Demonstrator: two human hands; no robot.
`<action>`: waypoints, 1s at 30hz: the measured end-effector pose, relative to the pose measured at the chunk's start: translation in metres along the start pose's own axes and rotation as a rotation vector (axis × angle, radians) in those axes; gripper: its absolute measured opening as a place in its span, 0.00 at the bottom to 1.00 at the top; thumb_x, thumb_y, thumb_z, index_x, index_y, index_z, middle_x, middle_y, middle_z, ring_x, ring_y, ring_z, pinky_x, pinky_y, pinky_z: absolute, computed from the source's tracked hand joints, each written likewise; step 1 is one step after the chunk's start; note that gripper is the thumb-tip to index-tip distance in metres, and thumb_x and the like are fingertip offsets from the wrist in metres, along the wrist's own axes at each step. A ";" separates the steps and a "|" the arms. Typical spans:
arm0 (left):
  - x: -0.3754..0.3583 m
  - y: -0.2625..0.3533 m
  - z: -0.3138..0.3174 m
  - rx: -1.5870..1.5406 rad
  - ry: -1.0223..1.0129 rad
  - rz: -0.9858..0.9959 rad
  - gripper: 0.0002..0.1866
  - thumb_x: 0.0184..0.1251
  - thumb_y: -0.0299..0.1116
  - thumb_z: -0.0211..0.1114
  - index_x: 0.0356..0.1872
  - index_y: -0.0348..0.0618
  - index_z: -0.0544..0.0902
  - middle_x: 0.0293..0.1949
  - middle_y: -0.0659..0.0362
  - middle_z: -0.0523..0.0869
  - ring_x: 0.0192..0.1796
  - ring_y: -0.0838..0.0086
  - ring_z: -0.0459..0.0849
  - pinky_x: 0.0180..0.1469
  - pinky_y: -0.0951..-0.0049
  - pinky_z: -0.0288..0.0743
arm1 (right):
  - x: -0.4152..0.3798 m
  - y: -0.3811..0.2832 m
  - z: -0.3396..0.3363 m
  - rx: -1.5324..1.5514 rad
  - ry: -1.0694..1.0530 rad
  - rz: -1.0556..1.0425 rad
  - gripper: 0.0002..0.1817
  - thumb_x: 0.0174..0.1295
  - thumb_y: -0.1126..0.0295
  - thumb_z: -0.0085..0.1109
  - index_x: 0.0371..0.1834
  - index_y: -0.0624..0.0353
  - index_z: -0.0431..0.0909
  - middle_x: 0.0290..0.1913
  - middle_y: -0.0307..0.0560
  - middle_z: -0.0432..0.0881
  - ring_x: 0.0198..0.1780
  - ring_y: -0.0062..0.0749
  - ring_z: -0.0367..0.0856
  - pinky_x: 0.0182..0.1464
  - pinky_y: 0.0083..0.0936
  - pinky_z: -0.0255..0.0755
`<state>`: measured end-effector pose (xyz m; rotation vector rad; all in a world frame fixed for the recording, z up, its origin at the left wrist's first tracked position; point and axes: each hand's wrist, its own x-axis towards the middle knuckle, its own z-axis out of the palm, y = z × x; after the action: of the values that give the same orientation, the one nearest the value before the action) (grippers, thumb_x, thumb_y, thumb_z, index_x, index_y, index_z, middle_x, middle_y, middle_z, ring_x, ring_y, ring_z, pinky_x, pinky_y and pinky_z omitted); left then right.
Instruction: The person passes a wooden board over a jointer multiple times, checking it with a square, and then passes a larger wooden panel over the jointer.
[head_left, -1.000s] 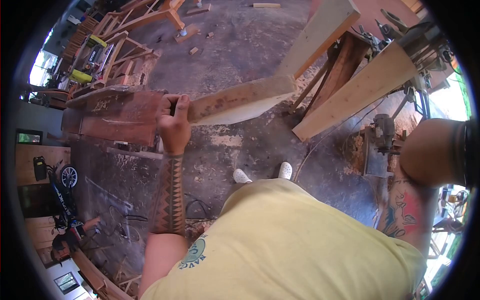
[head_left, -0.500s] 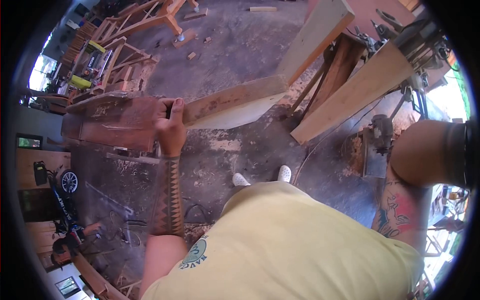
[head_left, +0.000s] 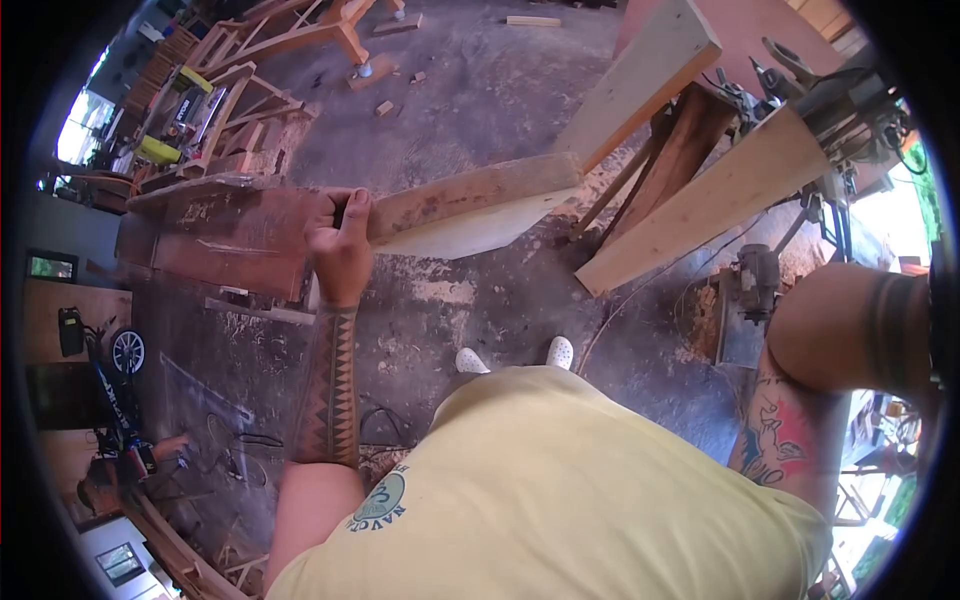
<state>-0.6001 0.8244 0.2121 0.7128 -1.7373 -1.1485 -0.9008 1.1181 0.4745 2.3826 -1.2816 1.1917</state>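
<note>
My left hand (head_left: 340,245) is closed around the near end of a wooden board (head_left: 475,198), thumb on top and fingers curled under. The board stretches away to the right, its upper edge brown and stained and its lower face pale. Its far end overlaps a standing pale plank (head_left: 635,85) in this view. Just left of the hand is a reddish-brown wooden surface (head_left: 235,240). On the right, my bent right arm (head_left: 830,340) is raised toward the camera, with the hand itself outside the picture.
Another long pale board (head_left: 710,200) slants beside a dark motor (head_left: 757,280) and clamps on the right. A tool-laden bench (head_left: 180,130) stands at upper left. A person (head_left: 115,475) is at lower left, near a bicycle (head_left: 125,390). Cables and wood shavings lie on the floor.
The view has shifted slightly. My left hand keeps its grip on the board, which holds nearly the same position, and my right arm stays raised.
</note>
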 end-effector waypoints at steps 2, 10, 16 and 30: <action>0.000 -0.003 0.005 0.021 0.032 -0.003 0.11 0.82 0.36 0.70 0.40 0.37 0.86 0.35 0.64 0.87 0.39 0.81 0.82 0.46 0.75 0.76 | 0.003 0.002 0.000 -0.005 -0.001 0.004 0.19 0.86 0.62 0.47 0.65 0.65 0.77 0.57 0.52 0.84 0.57 0.39 0.83 0.68 0.37 0.74; -0.004 -0.001 0.004 -0.052 0.000 -0.043 0.09 0.82 0.32 0.69 0.39 0.38 0.85 0.34 0.65 0.87 0.39 0.83 0.82 0.45 0.77 0.76 | 0.000 0.011 0.004 0.121 0.284 0.000 0.20 0.88 0.60 0.44 0.65 0.66 0.76 0.54 0.51 0.85 0.54 0.39 0.84 0.67 0.37 0.75; -0.026 0.004 0.003 -0.055 0.001 -0.002 0.08 0.83 0.31 0.69 0.40 0.40 0.84 0.34 0.66 0.86 0.37 0.84 0.78 0.43 0.77 0.74 | -0.087 0.060 0.121 0.645 0.904 0.427 0.21 0.89 0.60 0.42 0.65 0.66 0.76 0.53 0.51 0.85 0.51 0.39 0.85 0.66 0.36 0.75; -0.120 0.019 -0.022 -0.206 -0.191 0.007 0.02 0.81 0.24 0.62 0.44 0.39 0.82 0.38 0.59 0.81 0.42 0.77 0.77 0.48 0.74 0.71 | -0.128 -0.007 0.220 -0.083 -0.029 0.648 0.29 0.74 0.40 0.64 0.50 0.61 0.86 0.46 0.54 0.87 0.50 0.54 0.82 0.56 0.45 0.75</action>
<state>-0.5298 0.9224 0.1882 0.4843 -1.7427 -1.4048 -0.8101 1.0928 0.2381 1.9794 -2.1616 1.2057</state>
